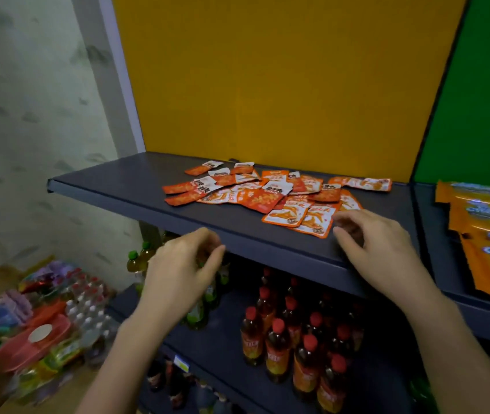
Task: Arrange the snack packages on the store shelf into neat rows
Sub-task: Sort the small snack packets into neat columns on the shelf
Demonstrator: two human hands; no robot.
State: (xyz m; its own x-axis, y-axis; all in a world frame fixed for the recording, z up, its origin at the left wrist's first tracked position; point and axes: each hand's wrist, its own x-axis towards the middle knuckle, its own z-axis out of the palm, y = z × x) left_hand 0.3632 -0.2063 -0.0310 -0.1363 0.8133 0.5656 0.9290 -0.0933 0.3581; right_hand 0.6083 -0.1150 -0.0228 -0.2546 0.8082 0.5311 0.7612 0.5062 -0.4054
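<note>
Orange-and-white foil snack packets (270, 194) lie in a loose overlapping heap on the dark shelf (112, 186), toward its right half, just ahead of the right hand's fingers (342, 231). No rows yet; packets point every way, some stacked on others.

Right hand (378, 249): fingers curled, loose, holding nothing, tips just short of the nearest packet (315, 222) at the front of the heap. Left hand (181, 267): fingers half-curled at the shelf's front lip, well to the left of the heap, also holding nothing as far as shows.

Handling, as judgement: packets look small, flat, very light, soft film with a glossy skin, so likely slippery and prone to sliding over one another when nudged. Not fragile. Best taken by pinching a sealed edge or corner, or pressed flat with fingertips and slid along the shelf. Lifting from the top of the heap first should avoid dragging neighbours.

Beyond the right hand's fingers, further right: larger orange bags (488, 234) on the next shelf. Below both hands: red-capped bottles (291, 342).
</note>
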